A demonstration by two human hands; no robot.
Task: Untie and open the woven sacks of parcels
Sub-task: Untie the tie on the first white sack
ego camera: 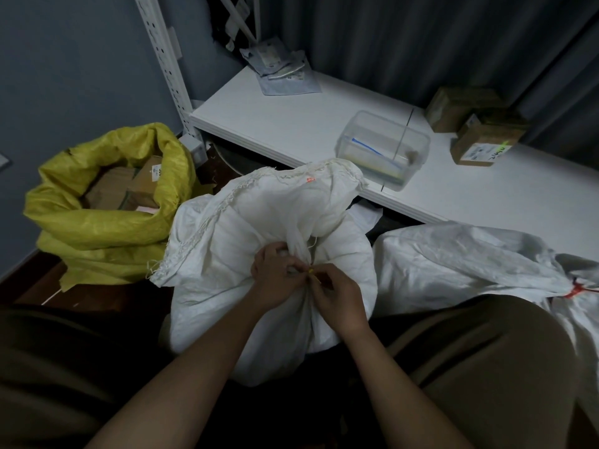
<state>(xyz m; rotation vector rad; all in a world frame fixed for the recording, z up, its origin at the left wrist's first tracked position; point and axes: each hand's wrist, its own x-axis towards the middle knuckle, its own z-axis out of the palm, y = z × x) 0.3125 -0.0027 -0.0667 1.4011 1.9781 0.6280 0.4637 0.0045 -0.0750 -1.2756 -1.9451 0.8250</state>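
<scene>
shelf (291,124): clear tub (384,149) | boxes (486,140) | mailers (285,72)

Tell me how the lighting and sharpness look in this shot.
Head view: dim, bluish light; the white shelf is brightest, the lap below nearly black. Wide-angle bending curves the shelf post. The hands, left and right, on the white sack look slightly soft.

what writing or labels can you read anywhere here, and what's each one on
Nothing reads clearly.
Cardboard box on the shelf: white label with green handwriting, too blurred.
Box in the yellow sack: white label, digits unclear.
Grey mailers: print too small.
Middle white sack: red mark, unreadable.
</scene>
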